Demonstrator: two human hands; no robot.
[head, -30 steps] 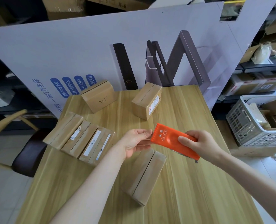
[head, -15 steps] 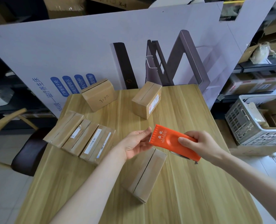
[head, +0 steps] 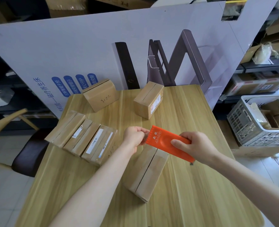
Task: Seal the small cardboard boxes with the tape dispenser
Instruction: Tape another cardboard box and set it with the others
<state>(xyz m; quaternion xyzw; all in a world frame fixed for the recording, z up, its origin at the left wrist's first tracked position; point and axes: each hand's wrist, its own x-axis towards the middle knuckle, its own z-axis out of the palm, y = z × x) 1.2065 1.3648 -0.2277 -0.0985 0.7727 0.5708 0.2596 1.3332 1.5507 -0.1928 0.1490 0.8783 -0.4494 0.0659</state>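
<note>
Flat orange plastic tape dispenser (head: pixel 164 140), held in the air over the middle of the light wooden table (head: pixel 201 185), just above the far end of a long brown cardboard box (head: pixel 147 176) lying flat with its centre seam up. Gripped at the rear by the right hand (head: pixel 197 147), thumb on top, fingers curled underneath. At the toothed front edge, the left hand (head: pixel 134 138), fingers curled and tips pinching that edge. To the left, a row of flat cardboard boxes (head: pixel 81 138) with white labels, side by side and touching. Further back, two more standing apart: a handwritten box (head: pixel 101 95) and a side-labelled box (head: pixel 147 99). Behind the table, a large white printed board (head: pixel 70 51). On the floor at right, a grey plastic crate (head: pixel 248 128) holding cardboard scraps.
</note>
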